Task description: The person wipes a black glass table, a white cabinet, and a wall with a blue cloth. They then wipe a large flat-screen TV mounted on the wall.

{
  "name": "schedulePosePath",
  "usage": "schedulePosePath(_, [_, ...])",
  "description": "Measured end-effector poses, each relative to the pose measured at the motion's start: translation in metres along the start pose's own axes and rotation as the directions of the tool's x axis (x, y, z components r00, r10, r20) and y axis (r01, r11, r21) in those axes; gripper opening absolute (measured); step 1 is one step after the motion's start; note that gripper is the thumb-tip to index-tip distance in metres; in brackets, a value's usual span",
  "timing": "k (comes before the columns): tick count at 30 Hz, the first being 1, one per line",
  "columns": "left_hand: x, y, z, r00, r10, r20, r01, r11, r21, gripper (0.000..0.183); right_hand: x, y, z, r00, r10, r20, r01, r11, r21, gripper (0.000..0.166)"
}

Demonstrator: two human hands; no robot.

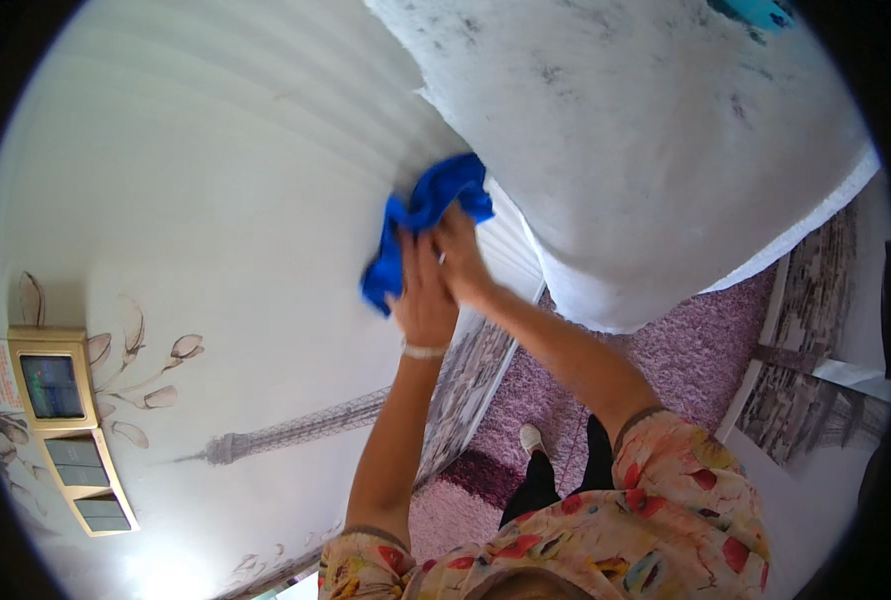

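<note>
A crumpled blue cloth (449, 184) is spread against a white wall (265, 210), where faint ridges run beside it. My left hand (424, 300), with a pale bracelet at the wrist, lies on the cloth's lower part with fingers stretched upward. Close beside it, my right hand (462, 255) holds the cloth nearer its upper right part; a ring shows between the two hands. The fingers overlap and are blurred, so parts of the grip are hidden. Just right of the cloth hangs the edge of a white fleecy cover (625, 150).
A gold-framed wall panel with a small screen (53, 386) and switches (77, 461) sits at left, beside printed flowers (141, 360) and a printed lattice tower (295, 427). Purple shag carpet (685, 337) lies below. Patterned panels (813, 397) stand at right.
</note>
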State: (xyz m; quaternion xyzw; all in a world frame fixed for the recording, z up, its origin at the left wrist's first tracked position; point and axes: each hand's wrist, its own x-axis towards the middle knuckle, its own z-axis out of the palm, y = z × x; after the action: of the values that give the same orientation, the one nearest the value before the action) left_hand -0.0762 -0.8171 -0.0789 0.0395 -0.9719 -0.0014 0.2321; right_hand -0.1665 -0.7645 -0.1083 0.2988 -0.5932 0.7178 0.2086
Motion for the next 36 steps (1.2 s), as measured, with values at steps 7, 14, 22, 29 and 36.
schedulePosePath(7, [-0.213,-0.043,0.030,0.944,-0.220,0.245,0.180,0.968,0.173,0.063,-0.213,-0.016,0.023,0.812,0.322,0.487,-0.337,0.940,-0.059,0.042])
schedulePosePath(14, [-0.149,-0.022,0.099,0.693,-0.217,0.687,0.114,0.975,0.193,0.065,-0.257,0.099,0.011,0.610,0.687,0.394,-0.692,0.704,-0.157,0.044])
schedulePosePath(22, [-0.097,-0.023,0.072,0.928,-0.050,0.370,0.012,0.995,0.104,0.067,-0.164,0.063,0.025,0.916,0.396,0.068,-0.395,0.918,-0.022,0.049])
schedulePosePath(29, [-0.286,-0.073,-0.004,0.989,-0.103,0.101,0.109,0.993,-0.054,0.053,-0.283,-0.063,0.084,0.845,0.413,0.340,-0.453,0.891,0.044,0.038])
schedulePosePath(36, [-0.380,-0.100,0.043,0.823,-0.153,0.547,0.065,0.982,0.176,0.068,-0.437,-0.030,0.102,0.286,0.782,0.554,-0.954,0.178,0.241,0.041])
